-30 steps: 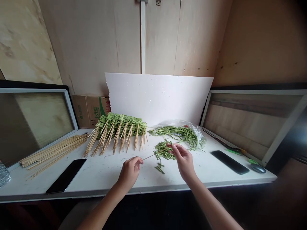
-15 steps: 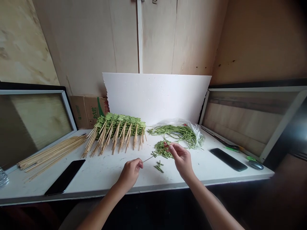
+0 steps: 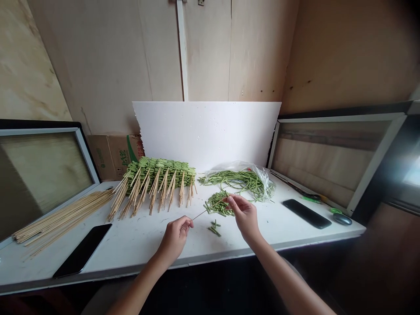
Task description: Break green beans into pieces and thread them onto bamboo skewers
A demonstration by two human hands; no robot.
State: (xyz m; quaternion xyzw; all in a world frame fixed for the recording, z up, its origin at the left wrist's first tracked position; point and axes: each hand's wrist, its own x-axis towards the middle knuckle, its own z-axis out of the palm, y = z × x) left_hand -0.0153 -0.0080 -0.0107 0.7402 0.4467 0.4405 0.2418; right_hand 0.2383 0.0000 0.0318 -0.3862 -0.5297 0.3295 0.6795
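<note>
Landmark: the loose heap of short, cut green bean pieces (image 3: 219, 204) on the white tabletop (image 3: 138, 245).

Far left of heap: fanned bundle of thin, pale wooden skewers (image 3: 65, 216); a flat black phone (image 3: 82, 251) lies nearer the table edge. Left of and behind heap: layered green stack of skewered bean pieces (image 3: 164, 168), bare stick ends fanned forward.

Nearer left of heap: left hand (image 3: 173, 236), fingers curled, thumb and forefinger pinching the near end of a slim wooden stick (image 3: 199, 215). Stick slants up across the heap's front left side. Just in front of heap: a few stray green pieces (image 3: 215, 228).

At heap's right edge, above it: right hand (image 3: 245, 214), thumb and fingertips pinching what looks like a short green piece by the stick's far end. Exact contact too small to tell.

Behind heap and to its right: long, slender green beans (image 3: 243, 177), partly in a clear plastic bag (image 3: 266, 186). Farther right: dark phone (image 3: 306, 213), grey mouse (image 3: 342, 219).

Risks, my judgement: off-centre pressure could split a piece; a slipping grip could drive the point into a right fingertip; sideways force could bend or snap the stick.
</note>
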